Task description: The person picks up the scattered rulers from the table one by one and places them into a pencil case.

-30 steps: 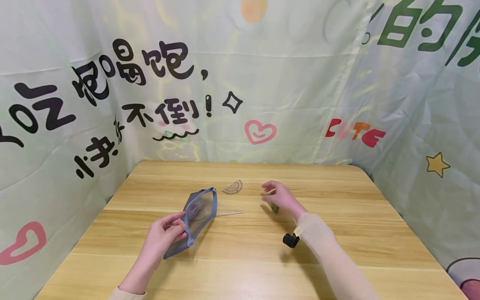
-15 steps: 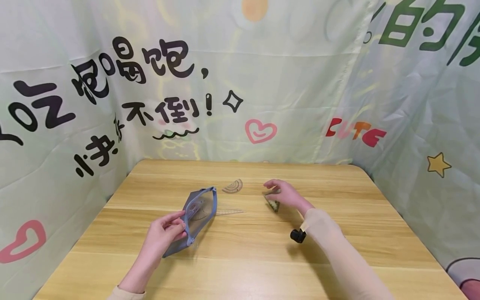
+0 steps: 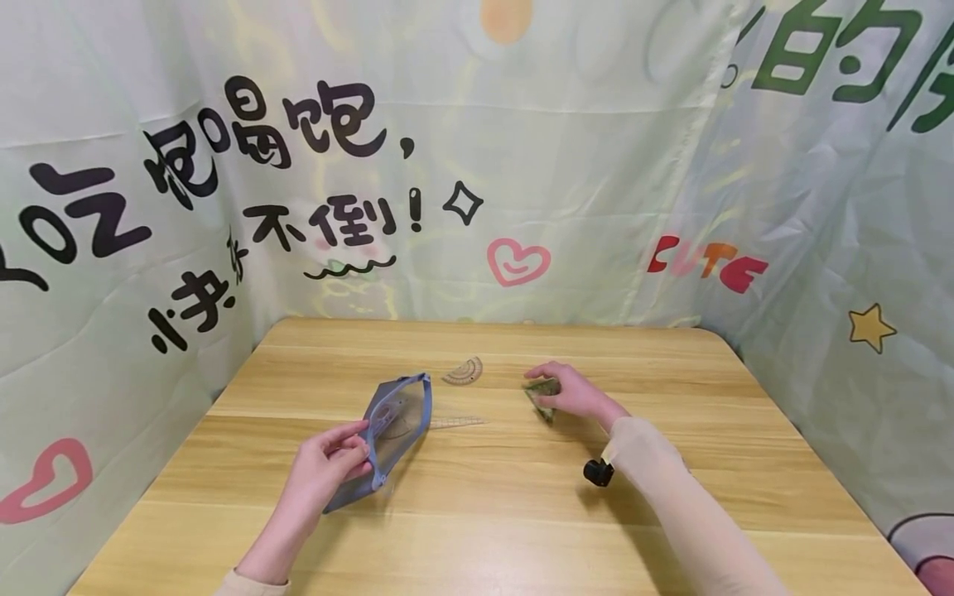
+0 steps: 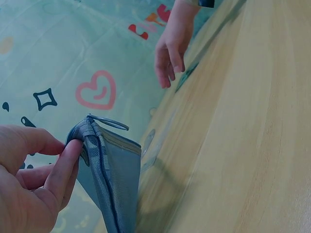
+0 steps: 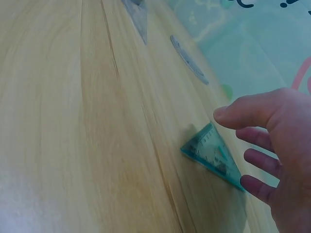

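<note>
My left hand [image 3: 328,465] pinches the near edge of the blue mesh zipper pouch [image 3: 391,430], thumb and fingers curled on the fabric so that it stands up off the wooden table [image 3: 477,513]. Through the mesh I can make out a faint ruler shape inside, though not which kind. A straight ruler [image 3: 456,423] lies just beside the pouch on the right, and a protractor [image 3: 464,372] sits a little beyond it. My right hand [image 3: 570,391] hovers over the green set square [image 5: 212,155], fingers loosely spread, not closed on it; whether the tips touch it I cannot tell. The near part of the table lies bare and the back edge meets a printed curtain [image 3: 596,165], which reads "CUTE" in red at the right, with Chinese characters at the left.
</note>
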Demonstrator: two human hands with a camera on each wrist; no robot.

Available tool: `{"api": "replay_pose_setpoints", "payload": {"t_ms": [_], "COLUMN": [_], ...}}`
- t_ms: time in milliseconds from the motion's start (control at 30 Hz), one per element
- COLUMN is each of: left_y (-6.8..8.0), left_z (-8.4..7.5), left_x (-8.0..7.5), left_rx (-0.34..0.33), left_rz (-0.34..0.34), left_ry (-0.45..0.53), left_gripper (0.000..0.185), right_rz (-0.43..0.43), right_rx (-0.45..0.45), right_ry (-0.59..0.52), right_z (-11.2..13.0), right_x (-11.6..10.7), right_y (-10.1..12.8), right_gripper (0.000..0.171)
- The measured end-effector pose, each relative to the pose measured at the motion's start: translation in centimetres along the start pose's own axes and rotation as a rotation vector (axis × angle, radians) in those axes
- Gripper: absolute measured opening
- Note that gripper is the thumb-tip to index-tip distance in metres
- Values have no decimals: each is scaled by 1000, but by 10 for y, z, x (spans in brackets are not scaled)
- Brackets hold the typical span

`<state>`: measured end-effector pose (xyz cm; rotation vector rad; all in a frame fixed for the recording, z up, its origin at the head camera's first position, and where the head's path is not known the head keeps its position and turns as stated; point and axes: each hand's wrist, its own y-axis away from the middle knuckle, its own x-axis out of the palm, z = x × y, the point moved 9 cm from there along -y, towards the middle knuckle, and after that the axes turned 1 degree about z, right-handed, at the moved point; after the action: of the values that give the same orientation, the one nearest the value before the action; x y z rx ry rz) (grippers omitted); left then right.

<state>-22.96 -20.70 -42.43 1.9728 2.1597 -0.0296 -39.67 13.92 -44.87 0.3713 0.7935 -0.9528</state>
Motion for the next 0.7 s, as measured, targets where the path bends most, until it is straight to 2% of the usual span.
{"api": "replay_pose_setpoints", "payload": {"t_ms": [433,700], "left_y": [1,0], "left_z": [0,-1], "left_x": [1,2], "left_rx": [4,3], "left_rz": [6,6], "left_ry": [-1,3], "left_gripper": [45,45], "right_rz": [1,44], "right_rx": [-48,-23], "right_ry": [37,17], "right_z": [-5,-12], "right_x": [-1,2], "right_y": [7,11], "right_gripper": [52,61]}}
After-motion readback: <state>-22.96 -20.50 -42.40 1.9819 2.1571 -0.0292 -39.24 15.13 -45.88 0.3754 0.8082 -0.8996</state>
